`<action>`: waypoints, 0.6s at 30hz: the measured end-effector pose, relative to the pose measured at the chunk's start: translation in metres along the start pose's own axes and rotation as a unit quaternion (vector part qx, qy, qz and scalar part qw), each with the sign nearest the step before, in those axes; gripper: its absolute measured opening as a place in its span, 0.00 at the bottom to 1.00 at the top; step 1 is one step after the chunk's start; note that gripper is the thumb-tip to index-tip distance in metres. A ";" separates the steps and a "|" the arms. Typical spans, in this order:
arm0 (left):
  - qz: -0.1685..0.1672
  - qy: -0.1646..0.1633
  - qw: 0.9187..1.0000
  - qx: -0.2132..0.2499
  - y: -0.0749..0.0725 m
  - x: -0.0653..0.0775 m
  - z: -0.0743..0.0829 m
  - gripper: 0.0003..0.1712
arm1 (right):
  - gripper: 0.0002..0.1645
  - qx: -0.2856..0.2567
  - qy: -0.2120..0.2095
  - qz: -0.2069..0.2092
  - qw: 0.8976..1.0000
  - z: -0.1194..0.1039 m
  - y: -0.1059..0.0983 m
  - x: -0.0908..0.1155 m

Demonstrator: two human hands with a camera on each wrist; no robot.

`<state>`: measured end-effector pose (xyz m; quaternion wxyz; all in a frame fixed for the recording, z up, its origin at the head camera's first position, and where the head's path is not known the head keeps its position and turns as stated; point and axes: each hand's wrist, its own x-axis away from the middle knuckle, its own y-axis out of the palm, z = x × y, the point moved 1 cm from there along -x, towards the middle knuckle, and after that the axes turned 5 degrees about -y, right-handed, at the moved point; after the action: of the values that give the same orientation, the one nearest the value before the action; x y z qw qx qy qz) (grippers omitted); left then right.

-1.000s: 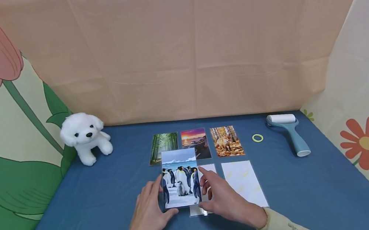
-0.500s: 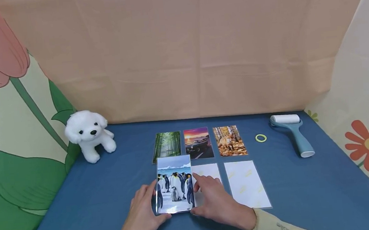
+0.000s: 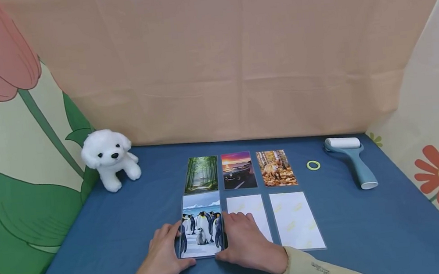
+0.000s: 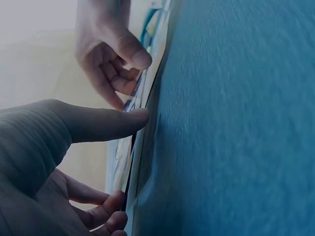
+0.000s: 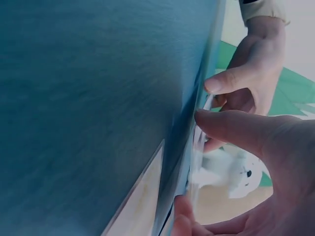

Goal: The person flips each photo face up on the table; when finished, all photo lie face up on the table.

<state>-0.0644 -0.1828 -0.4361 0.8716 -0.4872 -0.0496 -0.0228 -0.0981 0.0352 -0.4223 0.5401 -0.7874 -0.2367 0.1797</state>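
Observation:
Both hands are at a glossy picture of penguins (image 3: 201, 227), in the front left of a layout of cards on the blue cloth. My left hand (image 3: 162, 249) grips its left edge, thumb at the near corner and fingers along the side. The right hand (image 3: 248, 243) holds the opposite edge the same way, overlapping a white card (image 3: 250, 204). In the left wrist view the picture (image 4: 123, 164) shows edge-on, low over the cloth, with thumb and fingertips at its rim. Right behind it lies a forest picture (image 3: 201, 174).
A sunset car picture (image 3: 238, 170) and a fox picture (image 3: 276, 168) continue the back row. Another white card (image 3: 296, 220) lies front right. Beyond are a yellow-green ring (image 3: 313, 165) and a lint roller (image 3: 350, 159). A white plush dog (image 3: 111, 159) sits at the left.
Both hands have carried the penguin picture left, toward the person and down. The forest picture and the left white card now show more fully. The camera view has shifted slightly.

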 end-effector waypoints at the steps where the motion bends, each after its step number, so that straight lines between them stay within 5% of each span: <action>1: -0.005 -0.002 1.000 0.000 0.000 -0.001 -0.001 0.57 | 0.53 0.007 -0.001 0.000 1.000 -0.001 0.001 -0.001; 18: -0.046 -0.036 0.998 -0.027 -0.003 -0.006 -0.006 0.55 | 0.53 0.076 0.003 -0.042 0.996 -0.004 0.007 -0.010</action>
<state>-0.0705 -0.1891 -0.4374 0.8537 -0.5084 -0.1028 -0.0468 -0.1025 0.0240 -0.4274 0.6059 -0.7340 -0.2538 0.1721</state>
